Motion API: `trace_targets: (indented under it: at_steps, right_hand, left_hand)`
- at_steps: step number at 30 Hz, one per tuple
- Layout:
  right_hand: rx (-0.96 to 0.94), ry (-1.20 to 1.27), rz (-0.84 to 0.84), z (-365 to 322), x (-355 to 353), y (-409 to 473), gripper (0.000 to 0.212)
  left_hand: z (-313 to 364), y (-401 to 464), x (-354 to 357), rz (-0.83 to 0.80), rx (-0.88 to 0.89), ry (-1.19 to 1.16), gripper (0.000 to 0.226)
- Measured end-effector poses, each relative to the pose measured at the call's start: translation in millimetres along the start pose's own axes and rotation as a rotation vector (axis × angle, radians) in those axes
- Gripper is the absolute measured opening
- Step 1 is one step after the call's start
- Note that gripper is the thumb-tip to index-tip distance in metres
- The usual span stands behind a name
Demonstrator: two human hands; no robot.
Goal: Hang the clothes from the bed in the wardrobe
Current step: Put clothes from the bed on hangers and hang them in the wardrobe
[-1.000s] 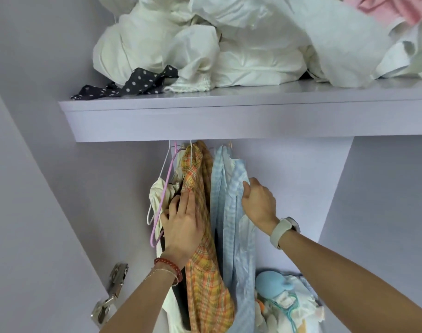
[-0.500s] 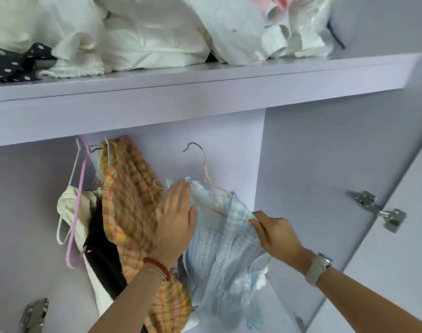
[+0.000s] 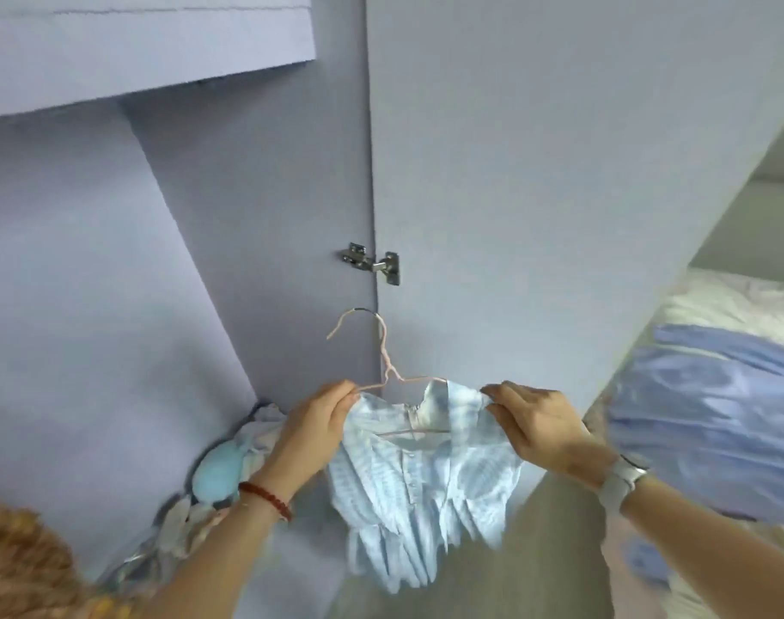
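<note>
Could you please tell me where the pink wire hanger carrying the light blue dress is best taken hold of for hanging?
Probably the pink wire hanger by its bare neck under the hook, from above: the light blue dress covers its right arm.

You are standing in a bedroom at home, right up against a lilac built-in wardrobe [image 3: 202,243] whose open door [image 3: 559,172] hangs on a metal cabinet hinge [image 3: 374,263], with a shelf [image 3: 144,46] above you. Clothing fills the space: a pale blue checked blouse [image 3: 419,484] on a pink wire hanger [image 3: 383,350], an orange plaid garment [image 3: 19,560] at the lower left, and a heap of soft things on the wardrobe floor. To your right lies a bed [image 3: 738,306] with white bedding and a blue striped garment [image 3: 711,422] spread on it.
</note>
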State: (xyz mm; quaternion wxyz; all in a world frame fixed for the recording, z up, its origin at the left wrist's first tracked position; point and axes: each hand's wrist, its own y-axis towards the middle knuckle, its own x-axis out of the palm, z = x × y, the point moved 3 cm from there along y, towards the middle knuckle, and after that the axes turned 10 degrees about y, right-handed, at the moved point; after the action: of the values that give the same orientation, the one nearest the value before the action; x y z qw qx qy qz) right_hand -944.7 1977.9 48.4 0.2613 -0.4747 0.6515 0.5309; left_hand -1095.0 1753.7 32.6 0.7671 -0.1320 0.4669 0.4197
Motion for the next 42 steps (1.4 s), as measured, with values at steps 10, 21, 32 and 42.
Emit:
trace_targets:
  at_steps: [10,21,32,42]
  right_hand:
    - [0.614,-0.089,0.108,15,-85,-170,0.043]
    - [1.139,0.319,0.472,33,-162,-335,0.033]
    - [1.386,0.037,0.736,70,-248,-457,0.03]
    - [1.216,0.217,0.671,205,-239,-330,0.027]
  left_hand:
    - [177,5,123,-0.388,0.523,-0.18,0.014]
    - [379,-27,244,-0.476,0.772,-0.176,0.006]
    - [547,-78,341,-0.508,0.936,-0.289,0.013]
    - [506,67,327,-0.223,0.52,-0.249,0.017]
